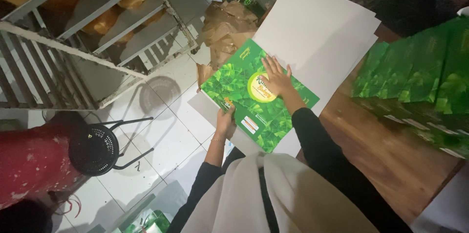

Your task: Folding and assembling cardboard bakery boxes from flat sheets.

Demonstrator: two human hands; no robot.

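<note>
A flat green leaf-printed cardboard sheet (244, 84) with a yellow round emblem lies on top of a stack of large white sheets (317, 27) at the edge of a wooden table (391, 155). My left hand (225, 121) grips the sheet's near-left edge, thumb on top. My right hand (276, 77) rests flat on the sheet, fingers spread, over the emblem. Both arms wear black sleeves.
A row of green leaf-printed folded boxes (420, 74) lies on the table's right side. A metal rack (88, 32) holding orange-brown goods stands at left on the white tiled floor. A black stool (95, 149), a red object (29, 164) and crumpled brown paper (227, 27) are nearby.
</note>
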